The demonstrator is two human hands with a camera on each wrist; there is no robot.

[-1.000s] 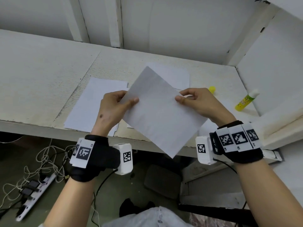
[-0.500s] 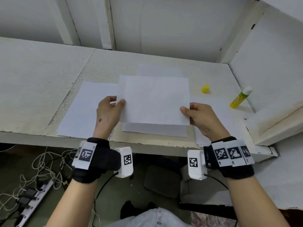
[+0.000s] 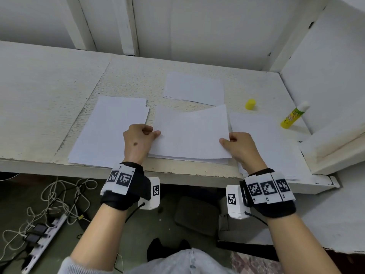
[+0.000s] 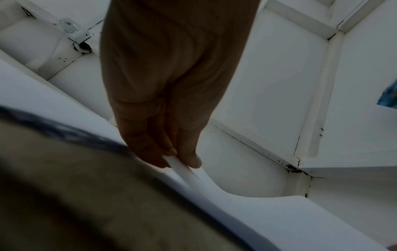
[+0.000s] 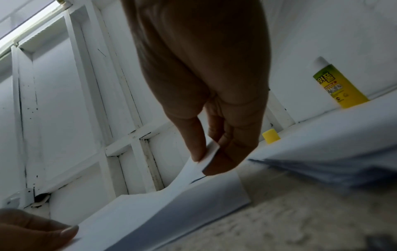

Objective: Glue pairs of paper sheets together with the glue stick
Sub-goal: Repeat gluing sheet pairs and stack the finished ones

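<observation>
A white sheet (image 3: 190, 133) lies low over another sheet (image 3: 189, 160) at the front middle of the table, its far edge slightly bowed. My left hand (image 3: 153, 133) pinches its left edge (image 4: 178, 163) between thumb and fingers. My right hand (image 3: 227, 140) pinches its right edge (image 5: 211, 154). The uncapped glue stick (image 3: 294, 115) (image 5: 337, 84) stands at the right by the wall. Its yellow cap (image 3: 250, 104) (image 5: 271, 135) sits on the table to its left.
A paper stack (image 3: 110, 131) lies left of my left hand, another stack (image 3: 266, 139) lies on the right, and a single sheet (image 3: 194, 89) lies further back. White walls (image 3: 325, 76) close the back and right. Cables and a power strip (image 3: 43, 240) lie on the floor.
Both hands turned the tilted sheet square and brought it down from the air onto the sheet lying at the front middle of the table.
</observation>
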